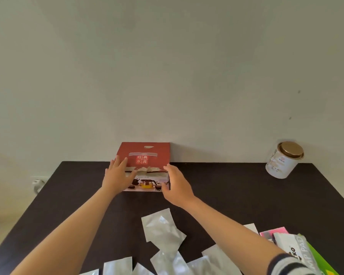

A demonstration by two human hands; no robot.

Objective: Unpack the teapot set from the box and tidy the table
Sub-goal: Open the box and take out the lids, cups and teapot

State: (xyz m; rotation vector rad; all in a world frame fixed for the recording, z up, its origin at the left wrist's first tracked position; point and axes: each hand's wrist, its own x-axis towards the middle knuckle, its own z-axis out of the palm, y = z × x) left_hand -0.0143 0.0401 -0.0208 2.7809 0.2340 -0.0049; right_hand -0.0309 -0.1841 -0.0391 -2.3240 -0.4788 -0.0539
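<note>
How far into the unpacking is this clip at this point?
Nothing looks done: the red box is closed at the table's far edge by the wall, and no teapot piece is out. In hand: the left hand lies flat on its front, and the right hand is at its right edge. Left: opening it, taking the set out, and clearing the silver pouches and packets near the front.

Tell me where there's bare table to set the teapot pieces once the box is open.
Bare dark table lies between the red box and the white tin, and again left of the box toward the left edge. The near edge is crowded: silver pouches in the middle, printed packets at the near right.
</note>
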